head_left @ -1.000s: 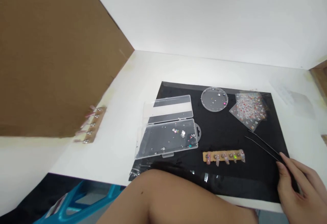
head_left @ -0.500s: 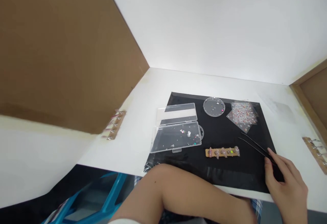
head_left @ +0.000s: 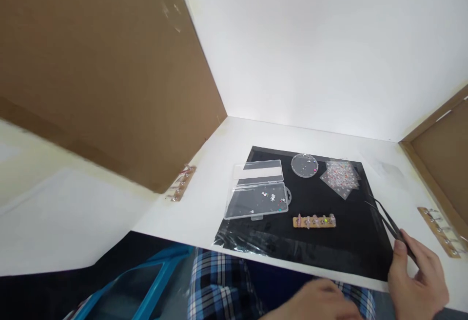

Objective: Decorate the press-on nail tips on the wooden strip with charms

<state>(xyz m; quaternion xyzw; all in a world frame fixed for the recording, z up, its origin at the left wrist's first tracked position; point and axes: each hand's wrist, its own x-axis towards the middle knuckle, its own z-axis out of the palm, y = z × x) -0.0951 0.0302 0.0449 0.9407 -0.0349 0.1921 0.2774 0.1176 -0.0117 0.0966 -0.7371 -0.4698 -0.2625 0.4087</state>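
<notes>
Your left hand [head_left: 314, 300] sits lowest in view, blurred, below the surface edge over blue plaid fabric [head_left: 219, 286]; can't tell if its fingers are spread or curled, and it holds nothing visible. Your right hand [head_left: 417, 281] is at the near right corner, fingers pressed together pinching the thin black metal tweezers [head_left: 387, 217], whose tips point up-left over the right edge of the black rectangular mat [head_left: 351, 242]. The mat lies on the white surface [head_left: 219, 183]. On the mat, near the front, a tan strip holding a row of decorated false nails [head_left: 314, 221] lies flat, apart from the tweezers. Behind it to the left, an open clear plastic hinged case [head_left: 258, 191] with small glittery bits inside. Further back, a round clear shallow dish [head_left: 304, 165] with a few beads, and just beside it on the right a clear sheet of small coloured stickers [head_left: 341, 178]. Off the mat, a second tan nail strip [head_left: 181, 183] lies by the brown cardboard panel [head_left: 109, 76] at left, and a third tan strip [head_left: 440, 230] at far right.
</notes>
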